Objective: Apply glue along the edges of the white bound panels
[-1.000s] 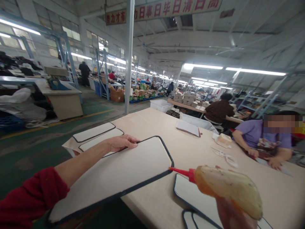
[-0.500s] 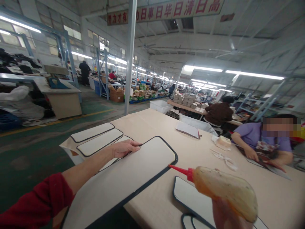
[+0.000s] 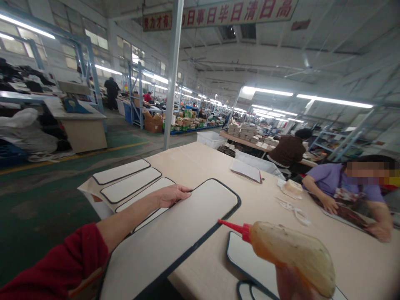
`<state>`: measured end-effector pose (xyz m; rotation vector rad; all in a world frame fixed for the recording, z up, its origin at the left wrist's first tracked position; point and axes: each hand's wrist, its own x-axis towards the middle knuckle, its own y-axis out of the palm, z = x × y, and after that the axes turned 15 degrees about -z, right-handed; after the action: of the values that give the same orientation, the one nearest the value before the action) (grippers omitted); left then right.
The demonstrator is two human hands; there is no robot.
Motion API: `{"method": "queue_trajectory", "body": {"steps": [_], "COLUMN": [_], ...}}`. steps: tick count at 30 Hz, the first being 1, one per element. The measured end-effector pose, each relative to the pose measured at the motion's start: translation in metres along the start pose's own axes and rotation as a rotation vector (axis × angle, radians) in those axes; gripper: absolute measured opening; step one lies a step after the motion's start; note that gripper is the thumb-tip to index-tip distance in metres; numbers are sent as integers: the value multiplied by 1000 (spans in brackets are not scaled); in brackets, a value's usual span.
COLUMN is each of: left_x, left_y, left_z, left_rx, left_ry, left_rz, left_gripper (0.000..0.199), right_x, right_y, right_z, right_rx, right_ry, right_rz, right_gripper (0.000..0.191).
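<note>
My left hand (image 3: 173,196) pinches the far edge of a long white panel (image 3: 175,241) with rounded corners and a dark border. The panel is held tilted over the table's near edge. My right hand (image 3: 292,283), partly cut off at the bottom, grips a glue bottle (image 3: 290,252) from below. This bottle is translucent, with amber liquid inside and a red nozzle (image 3: 233,226). The nozzle tip is at the dark border on the panel's right long side. Beneath the bottle, more dark-edged white panels (image 3: 250,254) lie on the table.
Several similar panels (image 3: 131,185) lie in a row at the table's left. The beige table (image 3: 193,160) also bears a white pad (image 3: 246,170), a yellowish block (image 3: 293,188) and white strips (image 3: 295,211). A co-worker in a purple shirt (image 3: 328,179) handles a dark-and-white piece at right. A metal post (image 3: 171,83) rises behind.
The panel and my left hand have shifted slightly right. The nozzle tip has moved a little left and nearer along the border. The co-worker's hands have moved apart.
</note>
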<state>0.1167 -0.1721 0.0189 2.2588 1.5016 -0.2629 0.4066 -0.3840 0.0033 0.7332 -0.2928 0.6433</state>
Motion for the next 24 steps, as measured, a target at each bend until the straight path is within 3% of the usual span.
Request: {"method": "queue_trajectory", "body": {"steps": [5, 11, 15, 17, 20, 24], "left_x": [0, 3, 8, 9, 12, 17], "left_y": [4, 6, 6, 6, 7, 8], "left_z": [0, -1, 1, 2, 2, 3], "left_rx": [2, -6, -16, -14, -21, 1], "left_ry": [-15, -12, -3, 4, 13, 20], "left_rz": [-16, -6, 15, 22, 19, 3], "left_gripper": [42, 37, 42, 45, 48, 46], "right_x": [-9, -27, -26, -24, -25, -35], "right_y": [9, 16, 5, 5, 14, 27], "right_z": [7, 17, 9, 7, 10, 22], "right_rx": [4, -83, -77, -61, -51, -82], "right_ry": [29, 195, 265, 234, 184, 279], "right_rz": [-54, -177, -138, -117, -123, -165], "right_gripper": [74, 85, 66, 66, 66, 59]}}
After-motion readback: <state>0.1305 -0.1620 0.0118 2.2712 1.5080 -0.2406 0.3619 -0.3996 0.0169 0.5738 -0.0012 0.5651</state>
